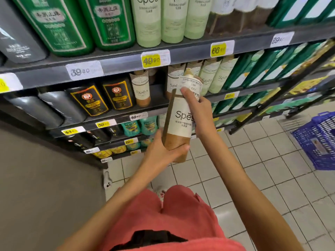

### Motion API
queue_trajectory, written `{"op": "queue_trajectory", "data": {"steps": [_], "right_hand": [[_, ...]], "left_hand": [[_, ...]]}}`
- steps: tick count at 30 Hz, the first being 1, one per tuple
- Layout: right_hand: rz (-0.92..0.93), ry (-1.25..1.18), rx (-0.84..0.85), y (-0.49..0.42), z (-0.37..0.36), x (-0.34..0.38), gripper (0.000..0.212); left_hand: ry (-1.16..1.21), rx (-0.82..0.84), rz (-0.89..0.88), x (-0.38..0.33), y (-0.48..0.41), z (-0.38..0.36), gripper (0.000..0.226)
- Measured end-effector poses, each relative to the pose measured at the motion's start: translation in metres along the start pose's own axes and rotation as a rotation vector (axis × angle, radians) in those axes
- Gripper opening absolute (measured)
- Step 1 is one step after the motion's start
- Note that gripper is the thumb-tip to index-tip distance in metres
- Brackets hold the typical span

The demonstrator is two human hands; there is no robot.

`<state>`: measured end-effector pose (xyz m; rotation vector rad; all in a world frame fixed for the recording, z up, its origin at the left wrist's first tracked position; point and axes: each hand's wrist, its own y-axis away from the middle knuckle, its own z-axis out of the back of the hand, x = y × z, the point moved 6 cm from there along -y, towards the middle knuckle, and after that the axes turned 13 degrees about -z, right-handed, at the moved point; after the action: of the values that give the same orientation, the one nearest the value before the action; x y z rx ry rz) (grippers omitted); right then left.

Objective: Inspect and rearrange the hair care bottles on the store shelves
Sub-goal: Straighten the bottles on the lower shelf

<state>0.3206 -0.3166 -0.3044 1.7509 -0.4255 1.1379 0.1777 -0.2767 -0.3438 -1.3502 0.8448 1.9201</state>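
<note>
**Location.** Store aisle. Dark grey metal shelving (123,65) in several tiers runs from near left to far right. Price tags (151,60), yellow or white, sit on each shelf edge. The floor (262,160) is pale square tile. A grey panel (45,178) stands at near left. A blue plastic basket (319,140) sits on the floor at right; I cannot tell what is in it.

**Top tier, left to right.**
- One charcoal bottle (18,42).
- Two dark green bottles (59,24).
- Three pale green Spēs bottles (148,20).
- Blurred brown bottles (232,20).
- Green boxes (299,9).

**Second tier, left to right.**
- Dark grey bottles (45,107).
- Two black bottles with yellow-edged labels (90,102).
- A lone brown Spēs bottle (141,87), upright, with a gap on its right.
- A rear brown Spēs bottle (172,78), partly hidden.
- A light green Spēs row (217,77).
- Further green cartons (253,69).

**Lower tiers.** Teal bottles (139,125) and yellow bottles (108,152). Labels are too small to read.

**Item in hand.** The held bottle (181,120) is brown with a cream Spēs label. It is off the shelf, in front of the second tier just right of the gap. It is tilted, with the cap leaning to the far right and the label facing the camera.

**Left grip** (163,151). Wraps the brown base, with the thumb across the near face.

**Right grip** (201,113). Clasps the upper body from the right, with the index finger laid straight up the label toward the neck.

**Person.** A coral-red garment (181,223) shows at the near edge.
</note>
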Motion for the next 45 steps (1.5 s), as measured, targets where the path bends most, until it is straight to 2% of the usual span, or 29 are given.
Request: {"op": "queue_trajectory", "data": {"steps": [5,8,11,13,15,17,19,22,23,25,27,30,32,33,35,37,39,41,42,43,45], "right_hand": [[-0.15,-0.106,0.072,0.008,-0.006,-0.017,0.053],[-0.259,-0.217,0.306,0.015,-0.013,-0.034,0.05],[-0.341,-0.407,0.58,0.027,-0.03,-0.045,0.064],[-0.36,-0.486,0.619,0.031,-0.034,-0.047,0.08],[-0.317,-0.485,0.581,0.032,-0.031,-0.045,0.075],[-0.231,-0.34,0.495,0.036,-0.024,-0.04,0.047],[-0.145,-0.105,0.311,0.037,-0.015,-0.032,0.036],[-0.128,0.065,0.024,0.035,-0.016,-0.026,0.052],[-0.156,0.044,-0.021,0.034,-0.016,-0.029,0.057],[-0.196,0.023,0.008,0.033,-0.018,-0.027,0.055],[-0.255,-0.008,0.189,0.032,-0.023,-0.02,0.053],[-0.363,-0.215,0.537,0.035,-0.028,-0.015,0.064],[-0.393,-0.349,0.665,0.034,-0.023,-0.01,0.07],[-0.387,-0.377,0.697,0.033,-0.019,-0.005,0.071],[-0.33,-0.355,0.723,0.029,-0.005,0.009,0.053],[-0.248,-0.216,0.65,0.022,0.012,0.023,0.04],[-0.152,0.011,0.464,0.015,0.024,0.03,0.046],[-0.074,0.194,0.265,0.011,0.031,0.031,0.059],[-0.047,0.233,0.181,0.011,0.033,0.03,0.062],[-0.033,0.249,0.119,0.01,0.036,0.028,0.064],[-0.051,0.271,0.074,0.008,0.042,0.023,0.064]], "left_hand": [[0.204,0.164,0.006,-0.006,0.003,0.005,0.042],[0.477,0.324,0.092,-0.008,0.015,0.012,0.06],[0.864,0.401,0.288,-0.002,0.027,0.01,0.089],[0.992,0.448,0.346,0.001,0.029,0.008,0.093],[1.039,0.516,0.323,0.003,0.027,0.009,0.083],[0.999,0.533,0.301,0.009,0.023,0.015,0.078],[0.716,0.458,0.213,0.016,0.014,0.023,0.073],[0.144,0.371,0.006,0.012,0.004,0.018,0.067],[0.088,0.286,0.006,0.011,0.003,0.016,0.065],[0.123,0.18,0.021,0.008,0.0,0.018,0.048],[0.315,0.241,0.055,0.004,-0.003,0.022,0.043],[0.914,0.441,0.201,-0.014,0.005,0.01,0.072],[1.207,0.576,0.167,-0.035,0.007,-0.007,0.075],[1.295,0.59,0.175,-0.041,0.004,-0.016,0.073],[1.237,0.564,0.191,-0.045,-0.007,-0.025,0.076],[1.073,0.514,0.167,-0.04,-0.019,-0.028,0.079],[0.81,0.452,0.088,-0.037,-0.026,-0.028,0.077],[0.457,0.363,-0.014,-0.044,-0.029,-0.034,0.059],[0.299,0.258,-0.057,-0.044,-0.033,-0.036,0.052],[0.201,0.146,-0.077,-0.045,-0.036,-0.037,0.048],[0.204,0.021,-0.069,-0.038,-0.04,-0.041,0.043]]}}
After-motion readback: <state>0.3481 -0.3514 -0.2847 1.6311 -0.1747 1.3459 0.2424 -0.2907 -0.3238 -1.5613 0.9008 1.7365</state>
